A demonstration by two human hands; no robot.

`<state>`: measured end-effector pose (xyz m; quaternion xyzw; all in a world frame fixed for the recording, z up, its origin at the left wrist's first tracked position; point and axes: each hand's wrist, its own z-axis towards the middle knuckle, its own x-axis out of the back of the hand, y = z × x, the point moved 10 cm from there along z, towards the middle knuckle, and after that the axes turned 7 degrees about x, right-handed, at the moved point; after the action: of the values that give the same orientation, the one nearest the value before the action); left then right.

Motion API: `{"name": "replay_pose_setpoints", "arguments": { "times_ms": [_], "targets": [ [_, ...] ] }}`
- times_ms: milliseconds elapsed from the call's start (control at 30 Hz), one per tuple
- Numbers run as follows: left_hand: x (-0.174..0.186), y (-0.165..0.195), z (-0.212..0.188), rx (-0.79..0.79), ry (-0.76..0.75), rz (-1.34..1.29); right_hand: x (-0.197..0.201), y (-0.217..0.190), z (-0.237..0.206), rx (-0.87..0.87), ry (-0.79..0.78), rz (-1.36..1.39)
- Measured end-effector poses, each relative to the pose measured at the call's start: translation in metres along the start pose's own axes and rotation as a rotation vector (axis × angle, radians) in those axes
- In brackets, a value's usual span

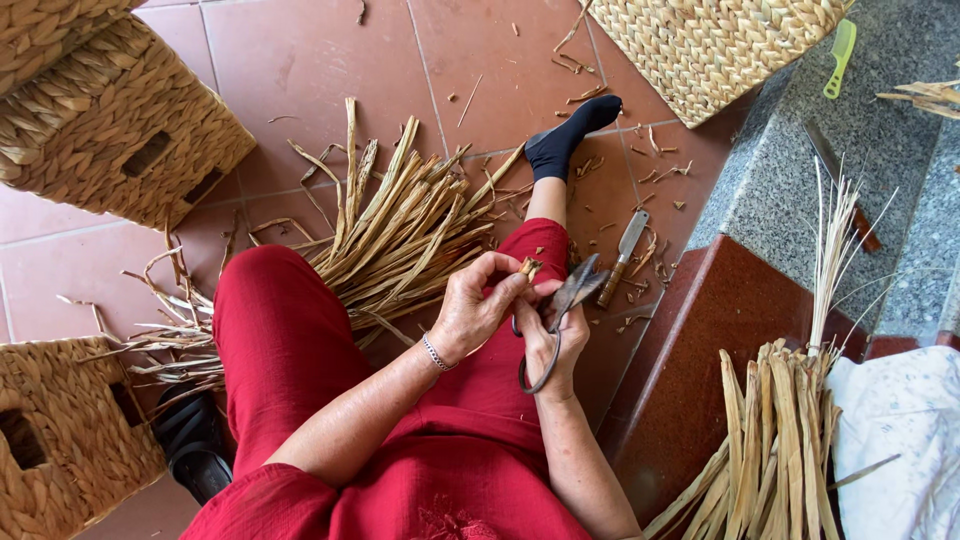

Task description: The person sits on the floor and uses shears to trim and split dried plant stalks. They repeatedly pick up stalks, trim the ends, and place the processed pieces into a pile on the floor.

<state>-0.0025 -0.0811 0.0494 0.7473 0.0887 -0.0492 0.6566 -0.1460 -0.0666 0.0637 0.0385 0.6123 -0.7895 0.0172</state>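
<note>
My left hand pinches a short stub of dried straw between thumb and fingers, over my red-trousered lap. My right hand grips a pair of dark metal scissors by the loop handle; the blades point up and to the right, right beside the straw stub. Both hands touch each other above my right thigh. A bundle of long dried straw strips lies on the tiled floor between my legs.
Woven baskets stand at the upper left, lower left and top right. A knife lies on the tiles by my right leg. More straw leans on a stone step at right, beside white cloth. A green comb rests on the step.
</note>
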Motion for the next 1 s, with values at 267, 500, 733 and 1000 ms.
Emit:
{"name": "replay_pose_setpoints", "arguments": {
  "times_ms": [267,500,733,1000],
  "targets": [
    [0.025,-0.022,0.009,0.142,-0.035,-0.428,-0.024,0.003,0.003,-0.111,-0.397,-0.316],
    [0.027,-0.016,0.007,0.092,-0.06,-0.367,-0.041,-0.027,-0.002,0.17,-0.48,-0.692],
    [0.033,-0.023,0.009,0.076,-0.021,-0.202,-0.034,-0.016,-0.004,0.1,-0.458,-0.767],
    [0.026,-0.031,0.01,0.14,-0.06,-0.262,-0.027,-0.006,-0.01,0.137,-0.389,-0.834]
  ]
}}
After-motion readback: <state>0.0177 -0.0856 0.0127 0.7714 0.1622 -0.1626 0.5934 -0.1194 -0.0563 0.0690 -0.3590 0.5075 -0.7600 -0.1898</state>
